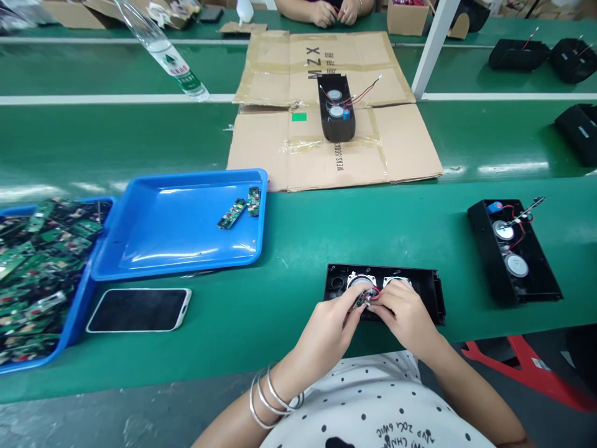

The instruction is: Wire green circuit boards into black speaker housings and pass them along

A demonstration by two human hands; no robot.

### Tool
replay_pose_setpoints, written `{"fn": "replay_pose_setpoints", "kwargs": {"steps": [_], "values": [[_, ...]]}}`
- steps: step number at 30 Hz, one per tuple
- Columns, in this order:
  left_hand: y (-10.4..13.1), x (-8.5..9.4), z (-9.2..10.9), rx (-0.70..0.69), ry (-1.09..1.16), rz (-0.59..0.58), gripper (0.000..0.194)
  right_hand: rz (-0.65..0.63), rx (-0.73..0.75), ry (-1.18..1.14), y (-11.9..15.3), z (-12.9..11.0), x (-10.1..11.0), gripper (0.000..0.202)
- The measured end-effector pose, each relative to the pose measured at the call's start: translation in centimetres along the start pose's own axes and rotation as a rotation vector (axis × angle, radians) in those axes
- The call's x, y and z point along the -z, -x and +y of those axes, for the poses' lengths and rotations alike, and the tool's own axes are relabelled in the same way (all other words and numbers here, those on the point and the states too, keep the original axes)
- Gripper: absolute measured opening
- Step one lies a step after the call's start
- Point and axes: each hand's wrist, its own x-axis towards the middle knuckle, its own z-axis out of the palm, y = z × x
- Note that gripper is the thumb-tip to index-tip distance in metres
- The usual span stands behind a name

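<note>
1 left hand (329, 322) and 1 right hand (407, 312) pinch a wired board (362, 299) over a casing (428, 287).

Bright, even lt w/ glare on blue tray (172, 230) & green belt (116, 137)

Green bench (298, 236), blue trays (172, 230), phone (138, 310), casings (428, 284)

I'm in an electronics assembly workshop: on my green workbench (303, 242), one open speaker housing (424, 281) lies at twelve o'clock, another housing (534, 252) at two, and circuit boards (41, 261) fill a blue tray (84, 292) at ten.
</note>
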Motion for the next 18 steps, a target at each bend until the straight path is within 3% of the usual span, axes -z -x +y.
{"fn": "replay_pose_setpoints", "kwargs": {"steps": [5,8,18], "values": [[0.11,0.82,-0.08,-0.012,-0.002,-0.078,0.031,-0.063,-0.166,-0.135,-0.02,0.4,0.23,0.014],[0.17,0.84,-0.13,-0.004,0.009,-0.103,0.031,-0.144,-0.168,-0.147,0.04,0.37,0.46,0.021],[0.66,0.0,-0.04,0.026,0.131,-0.019,0.025,-0.2,-0.199,-0.167,-0.09,-0.34,0.49,0.019]]}}
